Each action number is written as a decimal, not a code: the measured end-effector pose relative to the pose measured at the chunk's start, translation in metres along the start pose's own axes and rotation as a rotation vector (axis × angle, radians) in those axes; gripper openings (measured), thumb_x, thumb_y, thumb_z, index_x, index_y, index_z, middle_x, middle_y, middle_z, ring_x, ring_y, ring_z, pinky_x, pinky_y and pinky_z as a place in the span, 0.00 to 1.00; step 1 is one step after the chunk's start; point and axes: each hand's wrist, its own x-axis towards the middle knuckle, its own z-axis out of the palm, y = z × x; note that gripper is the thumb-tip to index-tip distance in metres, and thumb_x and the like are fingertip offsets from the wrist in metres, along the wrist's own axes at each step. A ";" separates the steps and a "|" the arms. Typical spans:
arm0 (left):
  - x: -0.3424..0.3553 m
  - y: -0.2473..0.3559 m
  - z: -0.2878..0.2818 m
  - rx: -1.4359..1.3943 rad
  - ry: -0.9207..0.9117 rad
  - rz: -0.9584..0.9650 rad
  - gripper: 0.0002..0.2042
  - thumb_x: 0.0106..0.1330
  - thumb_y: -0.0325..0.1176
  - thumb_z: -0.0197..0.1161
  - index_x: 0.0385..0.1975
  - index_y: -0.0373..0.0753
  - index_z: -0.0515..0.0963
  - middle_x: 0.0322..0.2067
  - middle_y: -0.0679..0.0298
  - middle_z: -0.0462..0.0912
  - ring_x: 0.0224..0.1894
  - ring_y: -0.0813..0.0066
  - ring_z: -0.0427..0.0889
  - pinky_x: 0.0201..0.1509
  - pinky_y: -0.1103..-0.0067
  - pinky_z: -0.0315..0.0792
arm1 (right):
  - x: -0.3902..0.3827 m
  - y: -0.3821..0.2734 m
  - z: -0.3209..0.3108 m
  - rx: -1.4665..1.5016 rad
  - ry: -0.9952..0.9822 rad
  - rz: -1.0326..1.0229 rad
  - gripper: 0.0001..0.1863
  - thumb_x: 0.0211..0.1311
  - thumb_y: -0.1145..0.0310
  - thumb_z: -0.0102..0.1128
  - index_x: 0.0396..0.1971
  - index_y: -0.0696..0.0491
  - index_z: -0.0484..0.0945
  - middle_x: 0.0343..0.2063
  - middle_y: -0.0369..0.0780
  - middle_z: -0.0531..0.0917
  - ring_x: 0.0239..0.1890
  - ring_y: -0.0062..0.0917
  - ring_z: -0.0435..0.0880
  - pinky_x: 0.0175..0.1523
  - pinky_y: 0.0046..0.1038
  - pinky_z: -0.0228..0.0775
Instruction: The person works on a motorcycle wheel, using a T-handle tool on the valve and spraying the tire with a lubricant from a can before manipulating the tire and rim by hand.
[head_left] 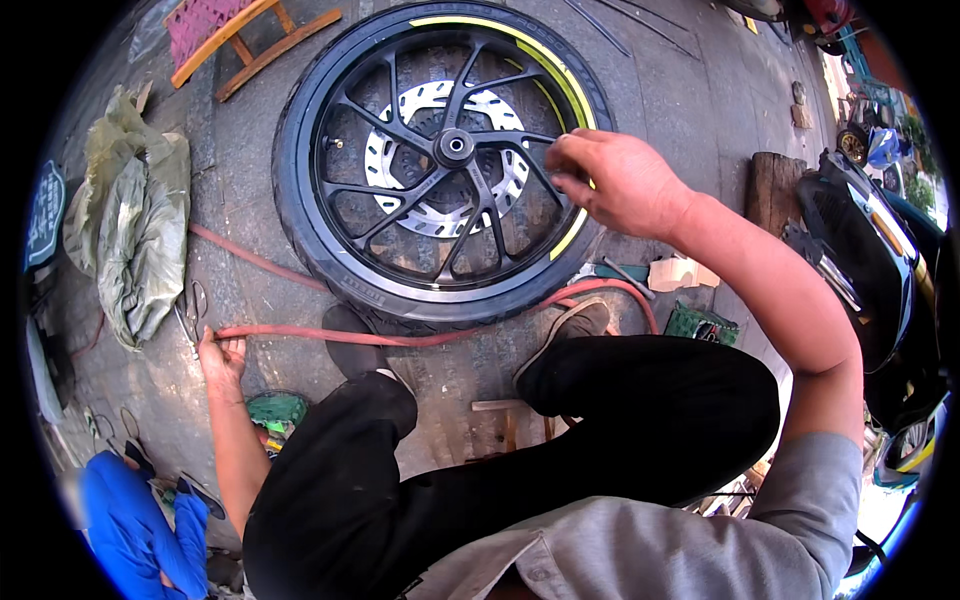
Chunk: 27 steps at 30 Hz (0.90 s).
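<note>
A motorcycle wheel [440, 160] lies flat on the paved ground [680, 90] in front of the person, with its black tyre, black spokes, a silver brake disc [425, 160] around the hub, and a yellow stripe along the rim on the right side. The right hand [610, 180] rests on the right part of the rim, and its fingers are closed in a pinch around something small at the rim; what exactly they grasp I cannot tell, because the hand hides it. The left hand [220, 355] is low on the left side, near the ground, and it grips the end of a red hose [400, 338]. This hose runs from the hand to the right, passes just under the near edge of the tyre, and curves up beside the person's shoe [575, 322]. Scissors [188, 315] lie just beside the left hand. A crumpled green sack [135, 215] lies further to the left, and a wooden stool [245, 35] stands beyond the wheel.
</note>
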 end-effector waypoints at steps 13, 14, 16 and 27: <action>-0.073 -0.055 0.087 0.321 -0.175 0.429 0.23 0.85 0.46 0.61 0.70 0.37 0.74 0.57 0.61 0.80 0.54 0.68 0.80 0.57 0.69 0.77 | -0.151 0.177 0.127 0.307 0.274 0.611 0.48 0.54 0.63 0.88 0.74 0.52 0.72 0.68 0.53 0.80 0.72 0.47 0.80 0.77 0.43 0.73; -0.095 -0.060 0.108 0.338 -0.189 0.432 0.22 0.84 0.45 0.62 0.68 0.38 0.75 0.54 0.62 0.81 0.52 0.70 0.81 0.56 0.70 0.78 | -0.148 0.175 0.126 0.269 0.271 0.654 0.43 0.55 0.64 0.86 0.71 0.53 0.75 0.64 0.51 0.84 0.69 0.45 0.83 0.74 0.42 0.75; -0.116 -0.063 0.118 0.344 -0.229 0.471 0.16 0.85 0.43 0.61 0.61 0.38 0.81 0.46 0.66 0.84 0.45 0.76 0.82 0.50 0.75 0.78 | -0.146 0.160 0.111 0.222 0.284 0.702 0.35 0.58 0.65 0.83 0.65 0.55 0.79 0.57 0.49 0.89 0.62 0.43 0.89 0.68 0.39 0.79; -0.296 -0.035 0.210 0.929 -1.263 0.976 0.43 0.58 0.45 0.85 0.72 0.34 0.75 0.66 0.55 0.81 0.56 0.62 0.82 0.60 0.71 0.77 | 0.007 -0.122 -0.034 0.329 -0.049 -0.056 0.29 0.54 0.62 0.82 0.53 0.57 0.81 0.43 0.49 0.89 0.50 0.40 0.92 0.60 0.38 0.83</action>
